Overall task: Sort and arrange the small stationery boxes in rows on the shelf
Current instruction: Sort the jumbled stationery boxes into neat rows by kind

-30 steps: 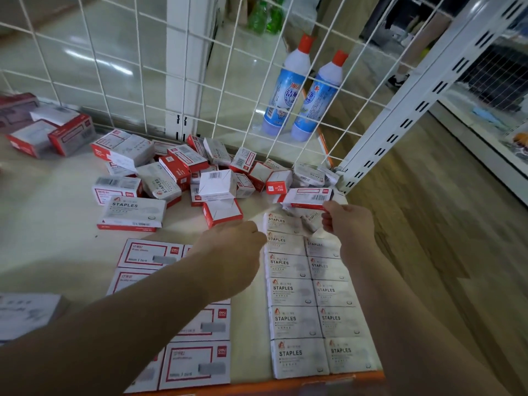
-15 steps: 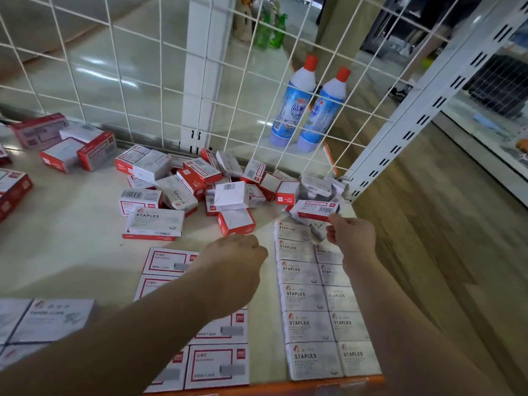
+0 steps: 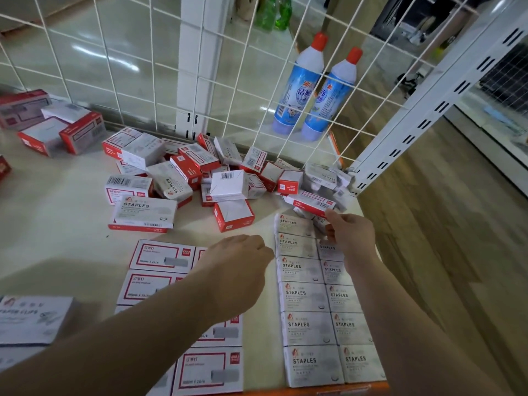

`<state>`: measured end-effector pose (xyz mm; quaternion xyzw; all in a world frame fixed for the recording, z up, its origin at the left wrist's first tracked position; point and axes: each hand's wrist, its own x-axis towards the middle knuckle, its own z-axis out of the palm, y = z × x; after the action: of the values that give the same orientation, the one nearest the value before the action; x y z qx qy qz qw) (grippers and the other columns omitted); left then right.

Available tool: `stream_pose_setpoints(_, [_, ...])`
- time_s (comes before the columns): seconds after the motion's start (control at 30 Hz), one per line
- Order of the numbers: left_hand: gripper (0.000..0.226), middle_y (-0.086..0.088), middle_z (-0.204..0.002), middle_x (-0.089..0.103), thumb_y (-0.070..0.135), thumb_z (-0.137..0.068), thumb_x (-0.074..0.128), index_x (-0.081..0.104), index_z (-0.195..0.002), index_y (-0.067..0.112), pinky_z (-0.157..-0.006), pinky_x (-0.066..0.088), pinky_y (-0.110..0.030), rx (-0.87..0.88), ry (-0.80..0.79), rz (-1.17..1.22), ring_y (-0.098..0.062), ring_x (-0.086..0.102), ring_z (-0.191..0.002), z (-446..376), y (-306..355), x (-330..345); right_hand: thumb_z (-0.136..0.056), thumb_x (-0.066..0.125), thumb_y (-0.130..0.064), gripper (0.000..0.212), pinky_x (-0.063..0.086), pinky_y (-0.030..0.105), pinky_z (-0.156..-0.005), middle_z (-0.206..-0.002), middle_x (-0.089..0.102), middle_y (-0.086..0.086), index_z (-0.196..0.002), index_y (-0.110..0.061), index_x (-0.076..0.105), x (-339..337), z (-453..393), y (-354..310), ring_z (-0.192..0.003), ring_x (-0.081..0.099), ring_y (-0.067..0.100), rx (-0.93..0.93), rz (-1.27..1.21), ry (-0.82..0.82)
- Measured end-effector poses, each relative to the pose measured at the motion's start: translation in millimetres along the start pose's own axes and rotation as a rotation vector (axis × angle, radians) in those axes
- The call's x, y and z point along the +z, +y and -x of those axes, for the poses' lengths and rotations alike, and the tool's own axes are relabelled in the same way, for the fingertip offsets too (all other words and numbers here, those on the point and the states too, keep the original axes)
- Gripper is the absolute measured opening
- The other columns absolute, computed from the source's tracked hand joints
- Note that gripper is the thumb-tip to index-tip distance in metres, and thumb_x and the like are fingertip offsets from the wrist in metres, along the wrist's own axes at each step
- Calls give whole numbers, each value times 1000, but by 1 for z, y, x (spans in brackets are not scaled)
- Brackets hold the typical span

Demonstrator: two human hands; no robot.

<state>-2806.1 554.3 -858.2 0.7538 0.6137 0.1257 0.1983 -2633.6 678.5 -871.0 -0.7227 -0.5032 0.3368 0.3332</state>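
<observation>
A jumbled pile of small red-and-white staple boxes (image 3: 200,172) lies at the back of the cream shelf (image 3: 57,230). Two neat columns of white STAPLES boxes (image 3: 311,298) run down the right front. Red-framed boxes (image 3: 160,257) lie in rows at the middle front. My right hand (image 3: 350,234) pinches a flat red-and-white box (image 3: 310,202) at the head of the white columns. My left hand (image 3: 237,265) hovers with curled fingers just left of the white columns, holding nothing I can see.
A white wire grid (image 3: 251,90) backs the shelf, with two blue bottles (image 3: 314,90) behind it. A slotted white upright (image 3: 428,104) stands at the right corner. Larger red boxes (image 3: 57,130) lie far left, and paper-clip boxes (image 3: 31,318) sit front left. The shelf ends at an orange front edge (image 3: 314,391).
My view shifted nearer and slightly left. My right hand still grips the red-and-white box at the top of the white columns; my left hand edged a little toward the pile.
</observation>
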Motion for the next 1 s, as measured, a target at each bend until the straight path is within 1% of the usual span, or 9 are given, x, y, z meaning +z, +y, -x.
stream_pose_setpoints(0.1, [37, 7, -128, 50, 21, -97, 38, 44, -133, 25, -99, 40, -26, -7, -5, 18, -10, 46, -115, -2, 0, 1, -84, 66, -28, 32, 51, 37, -76, -95, 66, 8, -110, -9, 62, -2, -3, 2, -80, 59, 19, -30, 18, 17])
stream_pose_setpoints(0.17, [38, 8, -128, 50, 21, -97, 39, 43, -134, 25, -99, 40, -25, -6, 4, 28, -9, 46, -115, -4, 0, 2, -84, 66, -20, 39, 51, 35, -81, -103, 65, 6, -121, -12, 57, -3, -5, -1, -90, 60, 19, -67, 24, -7])
stream_pose_setpoints(0.3, [39, 10, -130, 48, 20, -97, 39, 41, -135, 27, -99, 39, -23, -4, 17, 53, -8, 45, -116, -6, 1, 3, -83, 64, -10, 25, 52, 42, -86, -97, 68, 2, -107, -14, 65, -3, -5, -10, -92, 63, 22, -172, 124, -94])
stream_pose_setpoints(0.47, [39, 11, -129, 47, 20, -97, 39, 41, -135, 28, -97, 38, -23, -2, 29, 69, -7, 44, -115, -7, 1, 4, -84, 66, -13, 6, 50, 34, -71, -81, 67, -1, -89, -14, 68, -5, -6, -11, -76, 60, 17, -237, 241, -152])
stream_pose_setpoints(0.57, [39, 11, -130, 47, 21, -98, 38, 40, -136, 28, -97, 38, -22, -5, 21, 70, -7, 44, -116, -7, 2, 5, -85, 65, -15, 3, 45, 30, -65, -73, 64, -5, -82, -15, 67, -7, -5, -9, -67, 55, 12, -276, 244, -168])
stream_pose_setpoints(0.7, [39, 11, -131, 46, 20, -98, 38, 39, -137, 28, -98, 37, -22, -17, 10, 72, -7, 43, -117, -6, 1, 5, -85, 65, -17, 11, 47, 32, -71, -75, 62, -10, -94, -13, 70, -8, -2, -5, -71, 56, 12, -284, 192, -177])
stream_pose_setpoints(0.8, [40, 11, -131, 46, 20, -98, 39, 39, -137, 28, -99, 38, -22, -22, -1, 72, -7, 43, -117, -5, 1, 4, -84, 67, -15, 27, 46, 30, -86, -87, 55, -20, -110, -7, 67, -8, -1, -3, -89, 55, 12, -285, 128, -197])
stream_pose_setpoints(0.87, [40, 10, -131, 47, 20, -98, 39, 39, -137, 28, -99, 38, -23, -26, -2, 72, -7, 43, -117, -5, 2, 3, -84, 67, -15, 29, 43, 30, -93, -95, 54, -17, -112, -8, 65, -9, -1, -1, -100, 53, 13, -281, 110, -219])
stream_pose_setpoints(1.0, [40, 10, -131, 46, 18, -98, 38, 39, -137, 27, -100, 38, -23, -35, -1, 71, -7, 43, -117, -5, 3, 2, -84, 67, -21, 23, 51, 37, -86, -97, 68, -2, -104, -10, 70, -11, 0, 3, -94, 63, 21, -233, 131, -257])
